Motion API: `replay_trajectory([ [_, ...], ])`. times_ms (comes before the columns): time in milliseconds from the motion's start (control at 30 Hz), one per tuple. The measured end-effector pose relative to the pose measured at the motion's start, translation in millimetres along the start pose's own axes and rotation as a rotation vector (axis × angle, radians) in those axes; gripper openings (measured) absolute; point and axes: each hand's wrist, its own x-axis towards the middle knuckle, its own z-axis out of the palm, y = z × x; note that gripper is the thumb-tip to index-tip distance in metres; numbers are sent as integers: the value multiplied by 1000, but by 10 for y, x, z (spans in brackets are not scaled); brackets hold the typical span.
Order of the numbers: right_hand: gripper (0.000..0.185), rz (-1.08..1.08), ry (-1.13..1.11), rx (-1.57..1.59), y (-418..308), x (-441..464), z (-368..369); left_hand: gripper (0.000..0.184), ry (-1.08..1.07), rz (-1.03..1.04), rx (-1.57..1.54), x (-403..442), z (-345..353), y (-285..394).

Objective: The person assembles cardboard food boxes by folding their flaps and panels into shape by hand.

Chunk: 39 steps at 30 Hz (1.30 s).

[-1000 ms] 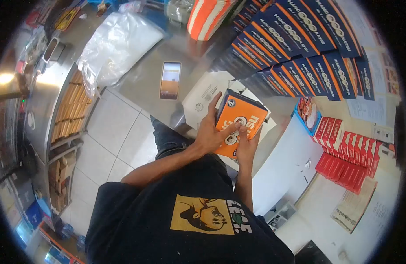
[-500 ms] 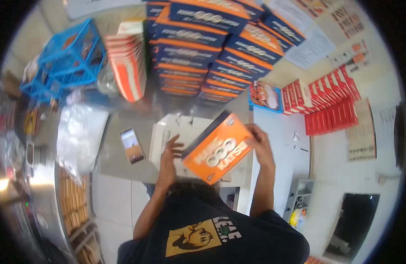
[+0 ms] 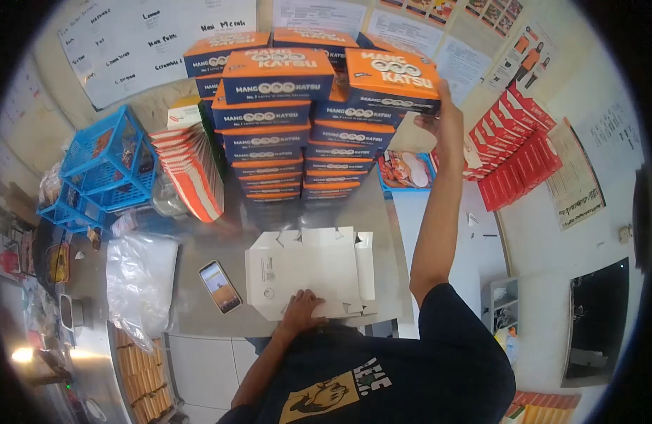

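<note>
Head view: a phone [image 3: 220, 287] lies between plastic [image 3: 138, 279] and cardboard [image 3: 308, 265].

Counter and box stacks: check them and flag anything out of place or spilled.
The orange-topped box at the right hand juts past the right side of the stack beneath; with the hand on it, it may not be settled. The clear plastic bag droops over the front edge of the counter. No spill shows.
</note>
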Motion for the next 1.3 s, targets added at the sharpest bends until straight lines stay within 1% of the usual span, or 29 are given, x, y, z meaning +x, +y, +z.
replay_trajectory([
  [67, 79, -2, -10, -207, -36, 62, 193, 61, -25, -4, -37, 9, 61, -80],
  [100, 91, 31, -31, -355, -26, 130, 228, 62, 13, 4, -50, -12, 40, -69],
  [133, 91, 19, -35, -350, 18, 192, 243, 62, 26, 6, -46, -15, 56, -81],
  [200, 99, -24, -64, -580, 118, 273, 272, 63, 12, -13, -97, -16, 93, -109],
  [233, 108, -1, -52, -703, 115, 278, 302, 62, 34, -8, -49, -22, 91, -98],
  [267, 108, -17, -47, -698, 90, 276, 297, 62, 47, 1, -42, -14, 79, -102],
  [333, 109, 109, -112, -828, 26, 280, 249, 62, 15, -10, -78, -3, 102, -118],
  [400, 104, -115, 98, -837, 258, 564, 118, 61, 12, 35, -88, 3, 158, -197],
  [467, 96, -267, 359, -789, 162, 658, 43, 59, 1, -55, -242, 31, 48, -171],
  [500, 96, -271, 375, -777, 136, 777, 6, 59, 1, -43, -227, 94, -88, -120],
  [567, 89, -304, 325, -650, 174, 1185, -19, 59, 207, -66, -260, 246, -511, 92],
  [633, 88, -321, 297, -578, 187, 1348, 13, 62, 473, -129, -149, 470, -1115, 343],
  [667, 87, -286, 208, -493, 177, 1386, 51, 65, 617, -134, -89, 600, -1374, 311],
  [700, 85, -250, 115, -409, 171, 1411, 85, 71, 813, -123, -47, 733, -1734, 351],
  [733, 85, -250, 111, -402, 202, 1438, 104, 83, 948, -68, 90, 880, -2112, 304],
  [767, 83, -279, 88, -352, 255, 1468, 126, 95, 1063, 24, -37, 1042, -2482, 213],
  [833, 80, -299, 51, -291, 314, 1475, 201, 103, 1207, 48, -163, 1286, -3178, 302],
  [900, 76, -241, 27, -256, 276, 1413, 226, 105, 1194, -17, -255, 1536, -3519, 149],
  [933, 76, -238, 29, -247, 248, 1358, 248, 105, 1192, -14, -245, 1629, -3603, 135],
  [1000, 74, -270, 39, -204, 232, 1270, 341, 104, 1066, 67, -417, 1754, -3725, 143],
  [1033, 74, -268, 45, -196, 253, 1274, 363, 95, 1064, 83, -363, 1781, -3734, 191],
  [1067, 74, -292, 46, -219, 282, 1288, 387, 95, 1059, 88, -356, 1822, -3725, 196],
  [1133, 73, -312, 49, -240, 366, 1338, 443, 87, 1091, 81, -274, 1888, -3678, 184],
  [1300, 71, -260, 65, -230, 389, 1334, 534, 82, 1135, 73, -317, 1971, -3592, 221],
])
